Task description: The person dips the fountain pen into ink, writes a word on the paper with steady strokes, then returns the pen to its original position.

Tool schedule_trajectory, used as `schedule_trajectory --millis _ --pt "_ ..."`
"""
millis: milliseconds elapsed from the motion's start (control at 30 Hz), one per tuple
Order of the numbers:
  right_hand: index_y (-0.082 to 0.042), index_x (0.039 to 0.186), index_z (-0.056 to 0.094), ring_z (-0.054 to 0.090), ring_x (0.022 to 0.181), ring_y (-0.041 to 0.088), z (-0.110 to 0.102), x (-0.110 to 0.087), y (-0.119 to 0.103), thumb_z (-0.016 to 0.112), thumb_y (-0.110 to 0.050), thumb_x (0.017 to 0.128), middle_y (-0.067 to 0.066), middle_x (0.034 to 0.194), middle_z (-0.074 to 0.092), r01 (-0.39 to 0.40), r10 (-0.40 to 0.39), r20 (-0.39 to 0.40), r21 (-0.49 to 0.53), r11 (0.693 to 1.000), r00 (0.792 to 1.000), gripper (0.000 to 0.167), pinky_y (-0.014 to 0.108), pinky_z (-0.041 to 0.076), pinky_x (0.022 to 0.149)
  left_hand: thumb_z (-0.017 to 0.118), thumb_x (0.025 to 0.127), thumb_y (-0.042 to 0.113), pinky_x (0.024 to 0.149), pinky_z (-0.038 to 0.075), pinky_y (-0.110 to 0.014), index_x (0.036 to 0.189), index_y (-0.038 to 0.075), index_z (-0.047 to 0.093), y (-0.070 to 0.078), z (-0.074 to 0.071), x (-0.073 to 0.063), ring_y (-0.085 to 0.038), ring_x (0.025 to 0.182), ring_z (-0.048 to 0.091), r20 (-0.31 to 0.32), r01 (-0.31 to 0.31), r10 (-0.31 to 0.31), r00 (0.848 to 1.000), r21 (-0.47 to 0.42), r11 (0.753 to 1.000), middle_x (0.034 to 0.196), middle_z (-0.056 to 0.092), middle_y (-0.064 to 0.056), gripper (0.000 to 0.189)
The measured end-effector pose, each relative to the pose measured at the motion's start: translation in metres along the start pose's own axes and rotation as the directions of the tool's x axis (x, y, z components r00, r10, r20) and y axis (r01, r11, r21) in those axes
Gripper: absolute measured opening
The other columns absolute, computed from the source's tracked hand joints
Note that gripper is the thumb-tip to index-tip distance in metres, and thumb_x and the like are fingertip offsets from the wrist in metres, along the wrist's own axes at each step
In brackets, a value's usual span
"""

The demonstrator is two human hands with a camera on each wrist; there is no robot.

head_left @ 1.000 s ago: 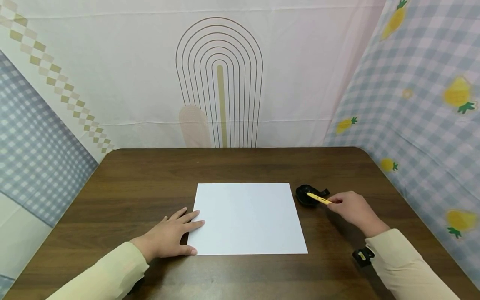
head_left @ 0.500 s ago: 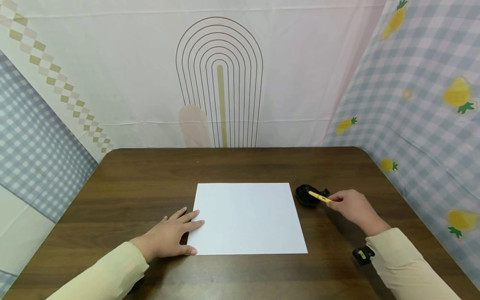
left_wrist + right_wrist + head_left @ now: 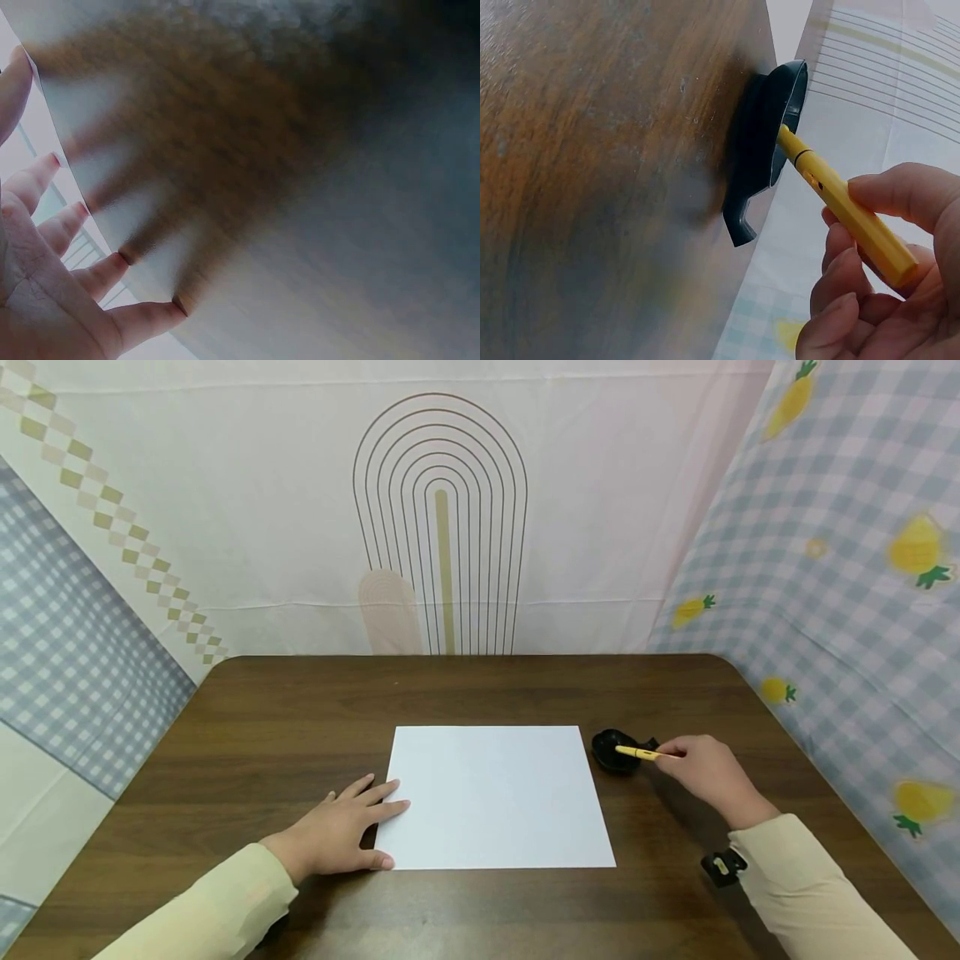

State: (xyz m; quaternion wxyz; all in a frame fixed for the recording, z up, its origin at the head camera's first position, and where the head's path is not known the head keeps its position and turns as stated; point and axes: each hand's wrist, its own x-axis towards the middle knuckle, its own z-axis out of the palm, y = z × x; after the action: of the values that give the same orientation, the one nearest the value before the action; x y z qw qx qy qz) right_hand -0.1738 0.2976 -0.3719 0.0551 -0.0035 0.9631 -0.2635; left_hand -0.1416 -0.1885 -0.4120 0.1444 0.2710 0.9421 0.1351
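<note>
Right hand (image 3: pixel 701 768) grip, head view: narrow, thumb and fingers pinching a yellow pen-shaped tool (image 3: pixel 637 752), far right on the brown surface (image 3: pixel 495 914). Its left end is over a small black dish (image 3: pixel 606 762), which sits just beside the right edge of a white sheet (image 3: pixel 498 797). Left hand (image 3: pixel 337 831) grip wide, fingers spread, thumb and fingertips on the sheet's left side. White printed cloth (image 3: pixel 262 485) behind, blue-checked cloth (image 3: pixel 840 610) at right.

Left wrist view: fingers spread, tips down, nothing grasped; area beyond is blurred.

Right wrist view: tool pinched, tilted, tip at the dish's opening; contact can't tell. Dish has short bent handle.
</note>
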Motion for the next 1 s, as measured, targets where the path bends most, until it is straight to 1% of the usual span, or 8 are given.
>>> schedule_trajectory --millis 200,400,533,833,1000 --pt "0.004 0.109 0.069 0.048 0.069 0.019 0.003 0.004 0.002 0.060 -0.018 0.092 0.016 0.097 0.068 0.000 0.001 -0.035 0.026 1.000 0.999 0.030 0.031 0.041 0.058 0.070 0.080 0.056 0.096 0.027 -0.075 0.145 0.025 0.048 0.000 0.000 0.000 -0.041 0.143 0.022 0.007 0.004 -0.004 1.000 0.004 1.000 0.156 0.032 -0.006 0.075" --pt "0.004 0.109 0.069 0.045 0.066 0.018 0.003 0.006 0.002 0.061 -0.020 0.092 0.012 0.090 0.067 -0.001 0.004 -0.055 0.046 0.999 0.998 0.031 0.031 0.038 0.056 0.069 0.081 0.057 0.096 0.026 -0.076 0.144 0.024 0.048 -0.001 0.000 0.000 -0.042 0.143 0.023 0.001 -0.009 0.009 1.000 0.005 1.000 0.156 0.032 -0.006 0.075" --pt "0.004 0.109 0.069 0.045 0.067 0.019 0.003 0.006 -0.001 0.062 -0.021 0.092 0.012 0.090 0.066 -0.004 0.007 -0.065 0.054 0.999 0.998 0.031 0.031 0.038 0.057 0.070 0.081 0.056 0.096 0.026 -0.076 0.144 0.024 0.048 -0.001 0.000 0.000 -0.041 0.142 0.023 -0.001 -0.007 0.007 1.000 0.004 1.000 0.155 0.033 -0.006 0.074" --pt "0.001 0.109 0.069 0.048 0.073 0.021 0.003 0.010 -0.002 0.061 -0.024 0.091 0.016 0.099 0.067 -0.020 0.026 -0.083 0.065 0.998 0.996 0.031 0.031 0.039 0.060 0.070 0.080 0.056 0.096 0.026 -0.075 0.145 0.025 0.048 -0.001 0.000 0.000 -0.041 0.143 0.022 0.006 0.002 -0.002 1.000 0.006 1.000 0.156 0.032 -0.005 0.075" --pt "0.000 0.108 0.070 0.049 0.073 0.021 0.003 0.011 -0.004 0.061 -0.025 0.092 0.016 0.100 0.068 -0.006 0.015 -0.108 0.085 0.996 0.994 0.031 0.031 0.040 0.060 0.069 0.080 0.058 0.097 0.026 -0.075 0.145 0.026 0.047 -0.001 0.001 0.000 -0.040 0.143 0.022 0.008 0.009 -0.009 1.000 0.005 1.000 0.156 0.032 -0.005 0.075"
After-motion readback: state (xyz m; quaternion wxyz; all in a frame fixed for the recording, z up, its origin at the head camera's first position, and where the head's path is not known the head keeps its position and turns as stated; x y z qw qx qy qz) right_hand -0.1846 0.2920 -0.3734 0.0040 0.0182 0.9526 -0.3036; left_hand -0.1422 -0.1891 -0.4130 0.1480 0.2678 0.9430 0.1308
